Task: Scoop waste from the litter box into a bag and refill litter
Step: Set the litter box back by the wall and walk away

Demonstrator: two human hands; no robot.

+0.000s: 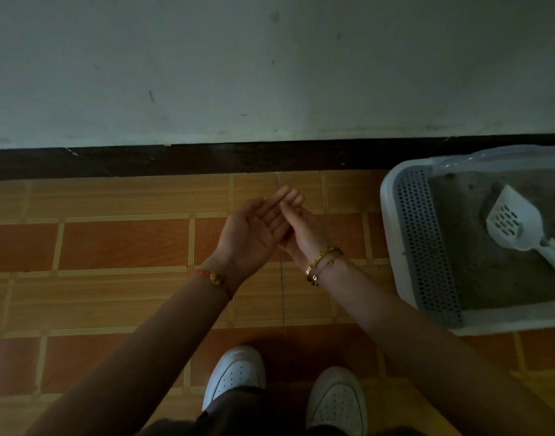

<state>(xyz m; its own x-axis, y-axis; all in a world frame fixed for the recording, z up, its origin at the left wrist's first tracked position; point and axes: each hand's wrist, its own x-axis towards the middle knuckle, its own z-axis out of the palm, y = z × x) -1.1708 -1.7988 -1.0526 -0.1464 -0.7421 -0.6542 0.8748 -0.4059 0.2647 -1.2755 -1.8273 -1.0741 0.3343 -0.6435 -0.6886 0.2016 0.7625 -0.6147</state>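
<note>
A white litter box with a grey perforated step stands on the floor at the right, filled with grey litter. A white slotted scoop lies in the litter, handle pointing right. A clear plastic bag shows behind the box's far rim. My left hand is held palm up over the floor, left of the box, fingers straight. My right hand lies against it, fingers touching the left hand's fingers. Neither hand holds anything.
The floor is orange and tan tile. A dark skirting board runs along a pale wall ahead. My two white shoes show at the bottom, below my hands.
</note>
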